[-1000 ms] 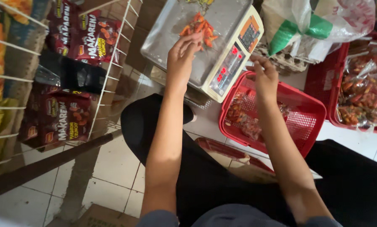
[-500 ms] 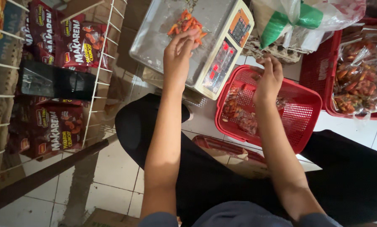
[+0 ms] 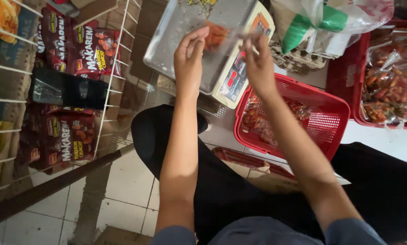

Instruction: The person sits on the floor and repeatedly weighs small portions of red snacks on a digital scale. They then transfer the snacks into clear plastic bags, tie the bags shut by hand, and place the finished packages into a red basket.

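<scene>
Both my hands are raised over a weighing scale with a steel pan. My left hand and my right hand each pinch one side of a small clear plastic bag with orange-red chillies in it, held just above the pan. Below my right forearm a red plastic basket holds a few clear packets of chillies.
A white wire rack at the left holds red snack packets and a dark box. A second red basket at the right is full of chilli packets, with a clear bag with green print behind. My black-clad legs lie over the tiled floor.
My right hand rose from the red basket up to the scale and took hold of the clear bag beside my left hand. The chillies now sit inside the bag, lifted off the pan.
</scene>
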